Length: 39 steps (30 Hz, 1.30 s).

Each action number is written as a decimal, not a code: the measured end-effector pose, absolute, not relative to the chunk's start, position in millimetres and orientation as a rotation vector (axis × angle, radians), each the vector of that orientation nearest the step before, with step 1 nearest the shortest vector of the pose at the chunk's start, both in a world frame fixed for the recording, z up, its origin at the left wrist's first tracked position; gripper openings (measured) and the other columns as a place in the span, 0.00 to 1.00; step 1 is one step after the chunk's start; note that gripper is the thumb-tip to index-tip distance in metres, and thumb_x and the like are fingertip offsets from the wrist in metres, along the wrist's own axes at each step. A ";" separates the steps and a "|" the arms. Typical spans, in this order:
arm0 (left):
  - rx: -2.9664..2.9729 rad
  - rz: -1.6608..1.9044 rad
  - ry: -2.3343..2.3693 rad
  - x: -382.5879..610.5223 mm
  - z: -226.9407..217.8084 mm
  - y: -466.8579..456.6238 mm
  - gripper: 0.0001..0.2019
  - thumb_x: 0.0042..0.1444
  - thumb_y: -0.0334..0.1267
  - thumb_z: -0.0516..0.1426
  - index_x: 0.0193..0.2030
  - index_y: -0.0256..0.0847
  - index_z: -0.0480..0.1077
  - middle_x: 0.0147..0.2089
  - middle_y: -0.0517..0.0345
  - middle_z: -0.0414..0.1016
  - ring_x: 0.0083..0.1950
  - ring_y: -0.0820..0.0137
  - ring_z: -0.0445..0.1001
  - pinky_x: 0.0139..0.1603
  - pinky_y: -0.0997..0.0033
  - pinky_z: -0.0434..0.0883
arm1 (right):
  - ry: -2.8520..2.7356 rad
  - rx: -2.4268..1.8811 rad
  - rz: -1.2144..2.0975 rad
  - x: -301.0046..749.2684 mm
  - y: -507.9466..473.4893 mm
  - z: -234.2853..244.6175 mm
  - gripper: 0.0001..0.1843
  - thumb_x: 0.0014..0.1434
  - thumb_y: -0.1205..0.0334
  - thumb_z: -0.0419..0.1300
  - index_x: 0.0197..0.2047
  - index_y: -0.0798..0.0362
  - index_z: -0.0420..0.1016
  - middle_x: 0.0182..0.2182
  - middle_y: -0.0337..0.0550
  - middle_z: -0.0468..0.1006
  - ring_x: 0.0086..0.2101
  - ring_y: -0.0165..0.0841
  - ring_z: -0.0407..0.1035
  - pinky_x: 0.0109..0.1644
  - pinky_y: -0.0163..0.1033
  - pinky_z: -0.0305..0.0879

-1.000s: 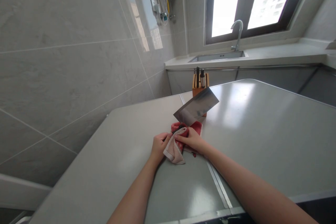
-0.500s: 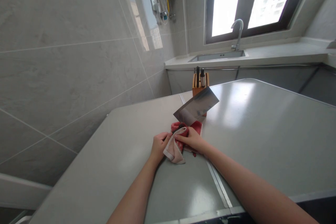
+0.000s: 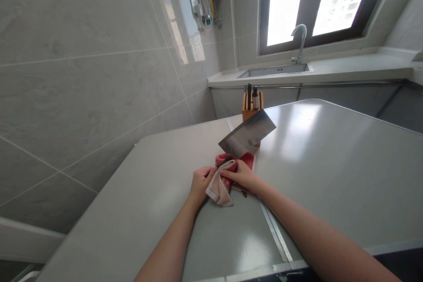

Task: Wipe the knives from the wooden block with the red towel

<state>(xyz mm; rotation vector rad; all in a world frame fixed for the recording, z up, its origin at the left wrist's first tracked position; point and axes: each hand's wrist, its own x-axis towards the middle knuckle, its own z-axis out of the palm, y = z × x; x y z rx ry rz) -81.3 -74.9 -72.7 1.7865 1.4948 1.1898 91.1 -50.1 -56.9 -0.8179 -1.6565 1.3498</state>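
A cleaver (image 3: 247,133) with a broad shiny blade is held up at a tilt over the table, its blade pointing up and to the right. My left hand (image 3: 200,181) is closed around the lower end of its dark handle, which the cloth partly hides. A red and pale pink towel (image 3: 220,188) is wrapped about the handle just below the blade. My right hand (image 3: 243,177) pinches the towel against the handle, its fingers closed. One corner of the towel hangs down toward me.
Right behind the blade stands a wooden knife block (image 3: 247,115) with dark-handled tools in it. Both hands are over a light grey table (image 3: 158,211) with a metal seam. Beyond are a counter with a sink (image 3: 277,70), a faucet (image 3: 300,42) and a window.
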 end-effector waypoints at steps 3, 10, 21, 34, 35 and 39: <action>1.797 1.186 1.506 -81.8 -73.3 -74.6 0.24 0.54 0.53 0.49 0.19 0.34 0.66 0.19 0.61 0.60 0.25 0.74 0.58 0.26 0.75 0.57 | -1.665 -0.815 1.339 91.0 -49.3 -57.8 0.18 0.47 0.50 0.62 0.36 0.56 0.74 0.33 0.44 0.77 0.37 0.38 0.70 0.43 0.41 0.66; 1.794 1.181 1.494 -80.7 -71.8 -75.3 0.23 0.55 0.52 0.49 0.20 0.34 0.66 0.19 0.62 0.60 0.25 0.74 0.58 0.26 0.75 0.56 | -1.667 -0.804 1.329 90.5 -49.3 -57.9 0.18 0.47 0.50 0.62 0.36 0.56 0.74 0.33 0.44 0.77 0.38 0.37 0.70 0.42 0.41 0.66; 1.809 1.183 1.511 -82.3 -73.1 -75.2 0.23 0.55 0.52 0.49 0.20 0.34 0.65 0.19 0.62 0.59 0.25 0.74 0.57 0.26 0.76 0.56 | -1.661 -0.820 1.336 91.2 -49.6 -56.9 0.18 0.47 0.50 0.62 0.36 0.55 0.74 0.33 0.44 0.77 0.38 0.38 0.70 0.43 0.42 0.66; 1.822 1.177 1.509 -82.7 -74.1 -74.0 0.23 0.55 0.52 0.48 0.21 0.34 0.68 0.20 0.60 0.62 0.25 0.74 0.58 0.26 0.75 0.57 | -1.677 -0.843 1.315 90.6 -47.8 -61.4 0.19 0.47 0.49 0.62 0.34 0.57 0.74 0.32 0.44 0.77 0.36 0.37 0.70 0.42 0.40 0.65; 1.818 1.179 1.507 -82.4 -73.6 -74.0 0.24 0.55 0.52 0.48 0.20 0.34 0.67 0.20 0.60 0.62 0.25 0.74 0.59 0.26 0.75 0.57 | -1.678 -0.845 1.315 90.5 -47.5 -62.0 0.18 0.46 0.49 0.62 0.34 0.57 0.74 0.32 0.44 0.77 0.36 0.37 0.70 0.42 0.40 0.65; 1.807 1.184 1.515 -81.9 -72.7 -74.0 0.24 0.54 0.53 0.49 0.19 0.34 0.67 0.19 0.60 0.61 0.25 0.74 0.59 0.26 0.75 0.57 | -1.672 -0.844 1.316 90.0 -46.9 -63.5 0.19 0.47 0.49 0.62 0.33 0.57 0.73 0.33 0.44 0.77 0.36 0.37 0.70 0.41 0.40 0.65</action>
